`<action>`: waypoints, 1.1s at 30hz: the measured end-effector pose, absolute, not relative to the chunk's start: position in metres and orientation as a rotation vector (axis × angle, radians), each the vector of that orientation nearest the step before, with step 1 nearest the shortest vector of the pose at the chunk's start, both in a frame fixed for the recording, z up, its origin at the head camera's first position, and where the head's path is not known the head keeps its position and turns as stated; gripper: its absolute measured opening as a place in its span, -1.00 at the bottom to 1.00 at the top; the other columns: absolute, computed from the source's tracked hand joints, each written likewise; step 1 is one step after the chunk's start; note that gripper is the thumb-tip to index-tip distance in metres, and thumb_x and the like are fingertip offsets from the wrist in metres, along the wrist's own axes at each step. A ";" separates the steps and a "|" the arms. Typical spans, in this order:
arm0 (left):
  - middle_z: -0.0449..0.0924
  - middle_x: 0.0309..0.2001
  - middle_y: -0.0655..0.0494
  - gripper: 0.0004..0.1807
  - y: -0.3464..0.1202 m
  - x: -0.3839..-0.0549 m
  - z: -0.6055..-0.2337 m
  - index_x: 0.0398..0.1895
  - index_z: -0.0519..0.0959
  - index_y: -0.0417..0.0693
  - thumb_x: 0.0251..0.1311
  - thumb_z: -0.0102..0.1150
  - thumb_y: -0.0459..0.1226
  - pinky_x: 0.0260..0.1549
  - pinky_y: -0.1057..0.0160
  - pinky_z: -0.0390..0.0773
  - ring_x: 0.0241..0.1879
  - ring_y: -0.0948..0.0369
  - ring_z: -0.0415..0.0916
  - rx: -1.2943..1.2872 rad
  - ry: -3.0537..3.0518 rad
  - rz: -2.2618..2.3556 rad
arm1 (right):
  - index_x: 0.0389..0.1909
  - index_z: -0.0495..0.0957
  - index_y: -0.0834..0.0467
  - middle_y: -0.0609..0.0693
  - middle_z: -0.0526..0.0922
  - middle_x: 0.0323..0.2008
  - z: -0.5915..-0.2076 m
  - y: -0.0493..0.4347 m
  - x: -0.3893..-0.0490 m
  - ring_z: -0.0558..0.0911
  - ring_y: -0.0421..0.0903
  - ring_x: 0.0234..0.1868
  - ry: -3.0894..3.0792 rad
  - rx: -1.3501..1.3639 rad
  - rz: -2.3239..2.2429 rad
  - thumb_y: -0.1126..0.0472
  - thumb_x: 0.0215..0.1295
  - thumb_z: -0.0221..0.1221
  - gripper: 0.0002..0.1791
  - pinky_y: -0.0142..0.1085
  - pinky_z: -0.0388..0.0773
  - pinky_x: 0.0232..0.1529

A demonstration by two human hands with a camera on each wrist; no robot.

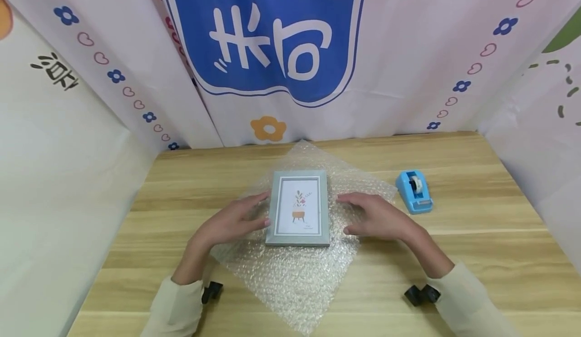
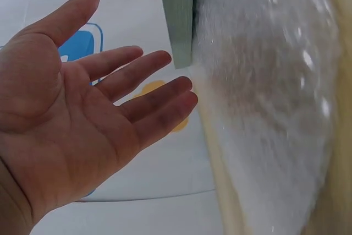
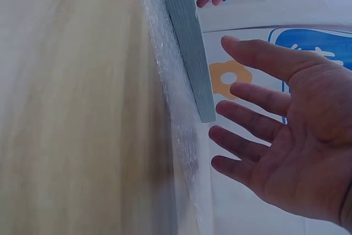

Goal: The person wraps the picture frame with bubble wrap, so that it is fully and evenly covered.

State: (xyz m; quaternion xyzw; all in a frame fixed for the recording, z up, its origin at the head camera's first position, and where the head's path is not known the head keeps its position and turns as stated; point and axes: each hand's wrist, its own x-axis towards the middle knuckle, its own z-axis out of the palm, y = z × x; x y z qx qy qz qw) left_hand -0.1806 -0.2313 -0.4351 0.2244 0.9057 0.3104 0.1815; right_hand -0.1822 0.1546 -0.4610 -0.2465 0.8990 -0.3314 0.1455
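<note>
A pale green picture frame [image 1: 298, 208] with a potted-plant print lies face up on a sheet of bubble wrap [image 1: 297, 276], which is turned cornerwise on the table. On its left side my left hand [image 1: 233, 221] hovers with loosely extended fingers, the tips very near the frame's edge. My right hand [image 1: 379, 217] is held to the right of the frame, a small gap away, palm facing inward. Both wrist views show relaxed, spread fingers with nothing between them; the frame's side edge [image 2: 179, 20] stands just beyond the left fingertips.
A blue tape dispenser [image 1: 414, 191] sits on the wooden table [image 1: 476, 236] to the right of the bubble wrap, touching or close to its right corner. Printed cloth [image 1: 399, 74] hangs along the table's back edge, with white side walls left and right.
</note>
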 end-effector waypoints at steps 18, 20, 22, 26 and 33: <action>0.54 0.46 -0.21 -0.28 -0.255 -0.150 -0.435 0.54 0.43 -0.23 0.39 0.41 -0.18 0.45 -0.28 0.47 0.46 -0.22 0.49 0.827 2.700 0.726 | 0.42 0.58 0.09 0.08 0.59 0.45 -0.467 0.164 -0.156 0.51 0.24 0.52 2.570 -0.812 -0.943 0.08 0.15 0.60 -0.22 0.22 0.42 0.53; 0.56 0.45 -0.18 -0.29 -0.259 -0.145 -0.435 0.53 0.45 -0.21 0.37 0.43 -0.19 0.43 -0.27 0.49 0.44 -0.20 0.51 0.817 2.722 0.725 | 0.42 0.58 0.07 0.07 0.58 0.47 -0.468 0.163 -0.154 0.50 0.24 0.52 2.562 -0.819 -0.932 0.06 0.17 0.59 -0.22 0.24 0.41 0.53; 0.57 0.44 -0.17 -0.27 -0.263 -0.140 -0.436 0.52 0.46 -0.21 0.33 0.46 -0.21 0.41 -0.26 0.51 0.42 -0.19 0.54 0.812 2.745 0.726 | 0.42 0.58 0.05 0.06 0.57 0.47 -0.470 0.162 -0.152 0.49 0.24 0.53 2.558 -0.817 -0.932 0.05 0.16 0.60 -0.22 0.24 0.41 0.53; 0.60 0.42 -0.12 -0.26 -0.270 -0.132 -0.438 0.50 0.49 -0.18 0.27 0.52 -0.24 0.39 -0.23 0.54 0.39 -0.15 0.57 0.832 2.787 0.716 | 0.41 0.60 0.05 0.04 0.58 0.46 -0.471 0.161 -0.146 0.51 0.23 0.51 2.557 -0.858 -0.937 0.02 0.13 0.61 -0.21 0.25 0.42 0.51; 0.63 0.40 -0.04 -0.25 -0.279 -0.124 -0.439 0.45 0.55 -0.13 0.16 0.60 -0.27 0.36 -0.21 0.57 0.37 -0.11 0.60 0.876 2.791 0.727 | 0.35 0.65 0.07 0.02 0.61 0.43 -0.471 0.158 -0.140 0.52 0.18 0.50 2.538 -0.929 -0.879 0.05 0.13 0.61 -0.28 0.17 0.46 0.51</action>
